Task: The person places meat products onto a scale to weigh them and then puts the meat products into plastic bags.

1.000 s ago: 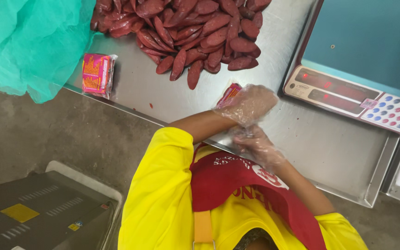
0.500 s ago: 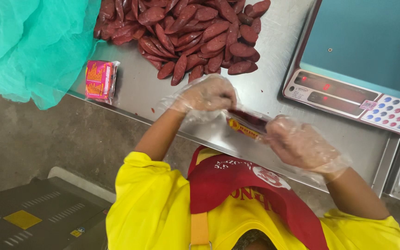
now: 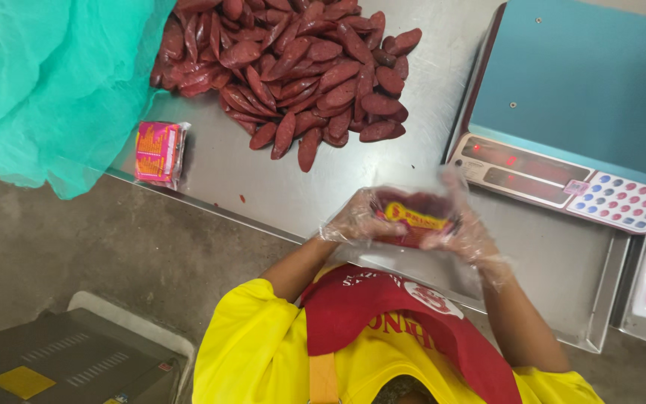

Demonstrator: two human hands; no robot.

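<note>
Both gloved hands (image 3: 413, 221) clasp a sausage packet (image 3: 415, 213) chest-high.

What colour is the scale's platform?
Teal blue; the scale shows best in the head view.

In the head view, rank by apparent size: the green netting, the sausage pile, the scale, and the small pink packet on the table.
1. Green netting, though it runs off frame.
2. Scale and sausage pile: look about alike, so unranked.
3. Small pink packet, clearly smallest.
</note>
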